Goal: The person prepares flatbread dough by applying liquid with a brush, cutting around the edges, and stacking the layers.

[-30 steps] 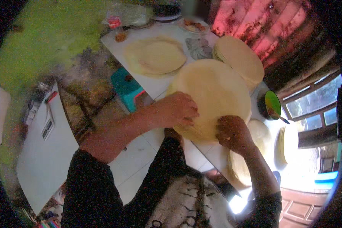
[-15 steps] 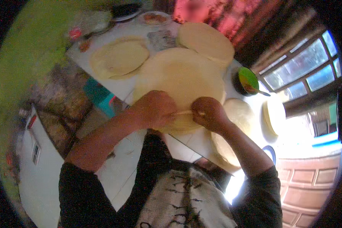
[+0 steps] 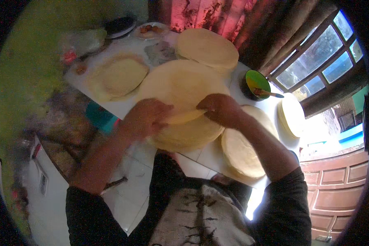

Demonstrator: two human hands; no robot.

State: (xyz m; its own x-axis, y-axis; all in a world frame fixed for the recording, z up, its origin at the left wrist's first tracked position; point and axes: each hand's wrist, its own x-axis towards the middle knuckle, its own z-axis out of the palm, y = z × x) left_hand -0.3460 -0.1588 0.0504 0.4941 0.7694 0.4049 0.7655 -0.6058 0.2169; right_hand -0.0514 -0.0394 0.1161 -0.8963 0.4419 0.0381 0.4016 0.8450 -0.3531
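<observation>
A large, thin, round dough sheet [image 3: 182, 84] lies on top of a stack of dough sheets [image 3: 186, 137] in front of me. Its near edge is folded up off the stack. My left hand [image 3: 149, 117] pinches that edge on the left, though its fingers are slightly blurred. On the right, my right hand [image 3: 221, 108] has its fingers closed on the same edge. Between my hands the lifted edge hangs in a shallow curve, with the sheets below showing under it. The far part of the sheet still rests on the stack.
More round sheets surround the stack: a pile behind [image 3: 207, 47], one at left [image 3: 123, 76], a pile at right [image 3: 244, 151] and another by the window [image 3: 290, 115]. A green bowl [image 3: 254, 80] holds a brush [image 3: 270, 93]. A plate of round brown items [image 3: 151, 30] stands far back.
My hands have moved a little apart, my left one leftward. The sheet's near edge, earlier bunched between them, is now spread wider and raised off the stack. My view has shifted slightly.
</observation>
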